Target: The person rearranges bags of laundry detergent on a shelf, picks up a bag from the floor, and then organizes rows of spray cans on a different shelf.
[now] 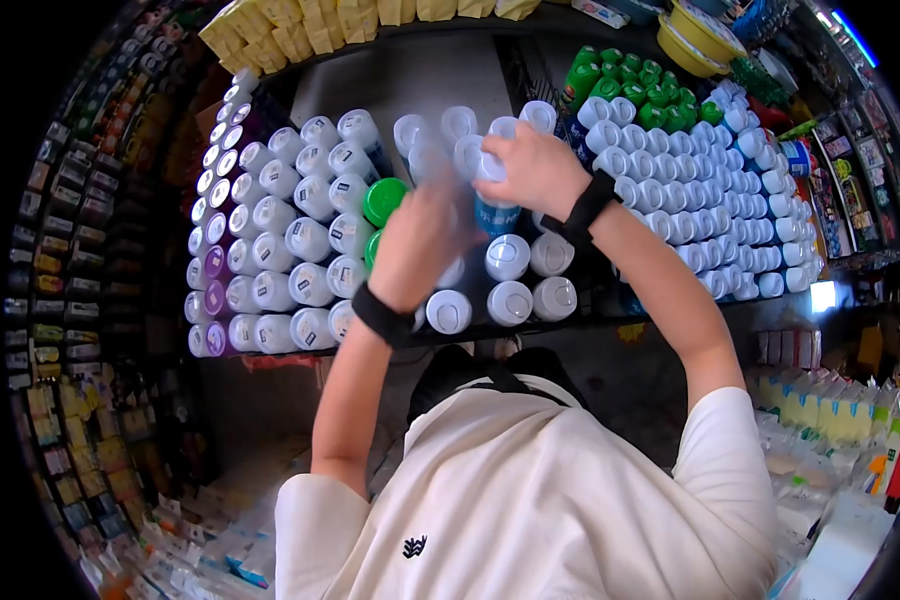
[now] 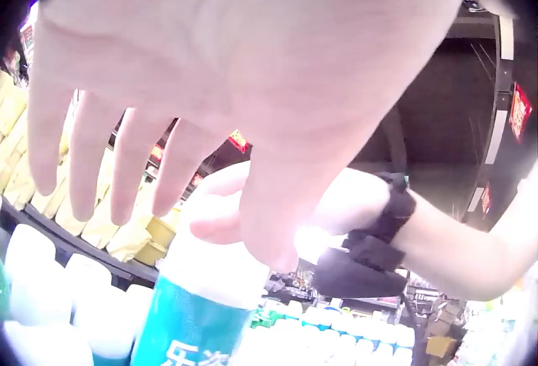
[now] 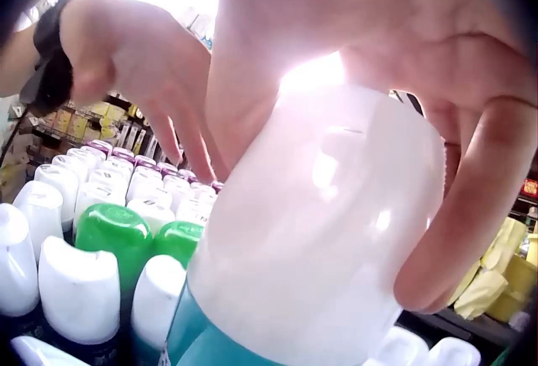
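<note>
My right hand [image 1: 535,172] grips a white-capped bottle with a teal body [image 1: 497,215] above the rows. In the right wrist view its thumb and fingers curl round the white cap [image 3: 324,215]. My left hand [image 1: 422,240] is blurred over the bottles left of it. The left wrist view shows that hand [image 2: 193,72] with fingers extended and apart, near the held bottle [image 2: 195,315]; nothing is seen in its grasp. Two green-capped bottles, one with its cap [image 1: 384,201] in plain view, stand beside the left hand.
White-capped bottles [image 1: 310,240] fill the left of the shelf, with more rows [image 1: 690,200] on the right. Green bottles [image 1: 650,90] stand at the back right. Yellow packets [image 1: 300,30] line the back edge. Yellow tubs [image 1: 698,42] sit at the upper right.
</note>
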